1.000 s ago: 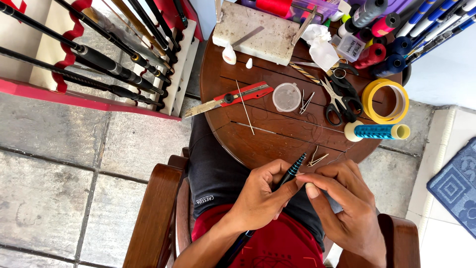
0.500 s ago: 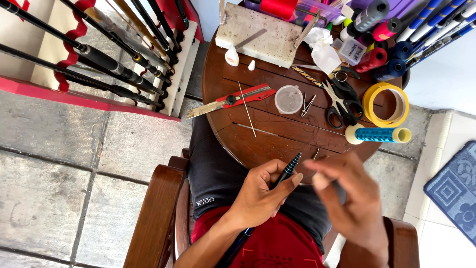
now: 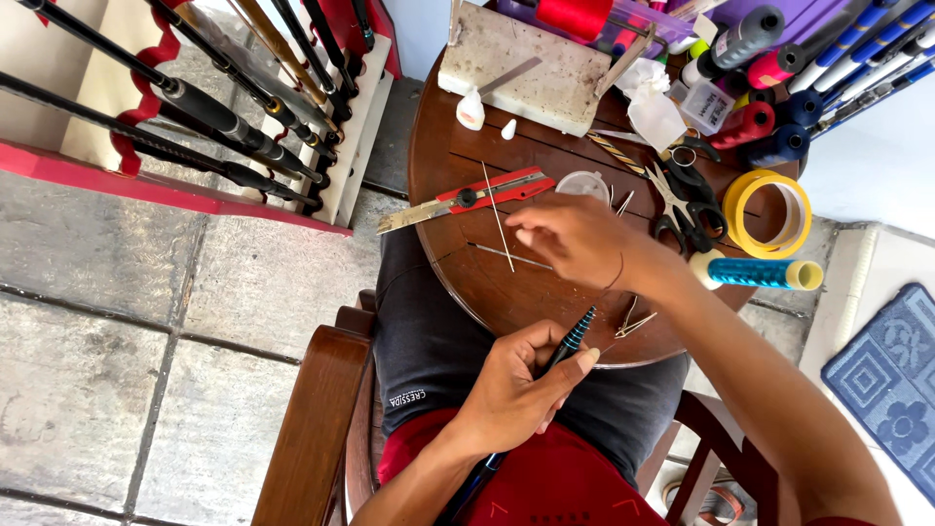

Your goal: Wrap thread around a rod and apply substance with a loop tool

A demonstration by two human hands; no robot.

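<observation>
The left hand (image 3: 511,390) grips a slim, stiff, light rod (image 3: 575,336) near its tip; the right hand (image 3: 575,239) hovers loosely open over the tabletop (image 3: 545,292).

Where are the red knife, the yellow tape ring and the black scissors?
red knife (image 3: 487,193): head view, on the middle of its red handle.
yellow tape ring (image 3: 745,195): head view, on the ring's left edge.
black scissors (image 3: 693,212): head view, on the black handles.
</observation>
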